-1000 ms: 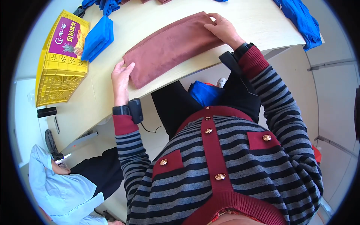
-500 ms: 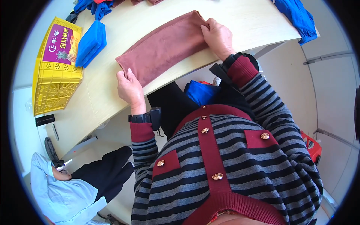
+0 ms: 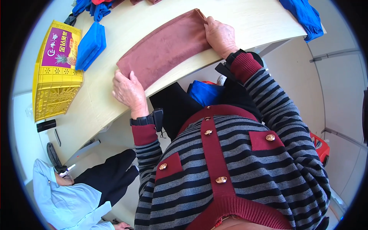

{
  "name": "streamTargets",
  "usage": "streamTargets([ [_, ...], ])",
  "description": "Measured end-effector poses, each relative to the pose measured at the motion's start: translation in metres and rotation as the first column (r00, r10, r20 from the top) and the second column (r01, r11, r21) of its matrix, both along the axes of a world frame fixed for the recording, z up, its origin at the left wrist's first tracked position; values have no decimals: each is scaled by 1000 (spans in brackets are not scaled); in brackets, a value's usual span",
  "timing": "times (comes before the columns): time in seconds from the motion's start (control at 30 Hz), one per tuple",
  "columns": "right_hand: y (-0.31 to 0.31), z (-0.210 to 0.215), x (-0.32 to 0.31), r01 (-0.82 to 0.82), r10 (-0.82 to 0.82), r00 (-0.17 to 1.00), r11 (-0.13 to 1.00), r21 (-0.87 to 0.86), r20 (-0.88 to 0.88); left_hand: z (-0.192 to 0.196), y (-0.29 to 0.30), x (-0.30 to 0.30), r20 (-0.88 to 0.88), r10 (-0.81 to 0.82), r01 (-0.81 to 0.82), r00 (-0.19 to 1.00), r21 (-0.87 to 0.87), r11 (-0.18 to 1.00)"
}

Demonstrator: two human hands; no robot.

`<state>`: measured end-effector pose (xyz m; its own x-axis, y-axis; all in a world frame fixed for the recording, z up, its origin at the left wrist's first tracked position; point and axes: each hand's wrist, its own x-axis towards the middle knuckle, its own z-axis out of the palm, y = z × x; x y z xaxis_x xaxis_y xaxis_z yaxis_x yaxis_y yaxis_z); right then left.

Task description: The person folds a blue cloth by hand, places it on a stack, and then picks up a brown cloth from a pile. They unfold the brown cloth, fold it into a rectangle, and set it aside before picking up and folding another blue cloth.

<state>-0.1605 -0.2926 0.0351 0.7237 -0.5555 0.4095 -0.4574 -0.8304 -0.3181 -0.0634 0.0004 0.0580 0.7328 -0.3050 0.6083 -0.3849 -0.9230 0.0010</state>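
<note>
A reddish-brown cloth (image 3: 165, 50), folded into a long strip with a stitched edge, lies slantwise along the front of the table. My right hand (image 3: 220, 36) pinches its right end, where the folded layers part a little. At the cloth's left end, my left hand (image 3: 130, 90) has its thumb and fingers closed about the near corner; the fingertips are partly hidden. Both wrists wear black bands. To the left lies a folded blue cloth (image 3: 91, 46), leaning against a yellow plastic basket (image 3: 57, 92) with a purple fruit label.
The pale table (image 3: 97, 90) curves around me. Blue cloths (image 3: 303, 17) hang over its right edge, and more blue and red ones (image 3: 94, 9) lie at the far left. Blue fabric (image 3: 205, 93) rests on my lap. A person in light blue (image 3: 73, 199) sits at the lower left.
My left hand has shifted slightly left, its fingers rolled over with the back of the hand turned up more. The right hand has moved slightly left along with the cloth's end.
</note>
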Motion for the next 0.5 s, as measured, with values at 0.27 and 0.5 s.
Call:
streamTargets([
  [0.27,2,3,2,-42,42,999,999,35,-18,-10,-57,-45,-53,-776,773,628,164,613],
  [0.5,-2,1,-2,-16,17,1000,999,45,-19,-11,-47,-51,-216,-632,662,744,111,741],
])
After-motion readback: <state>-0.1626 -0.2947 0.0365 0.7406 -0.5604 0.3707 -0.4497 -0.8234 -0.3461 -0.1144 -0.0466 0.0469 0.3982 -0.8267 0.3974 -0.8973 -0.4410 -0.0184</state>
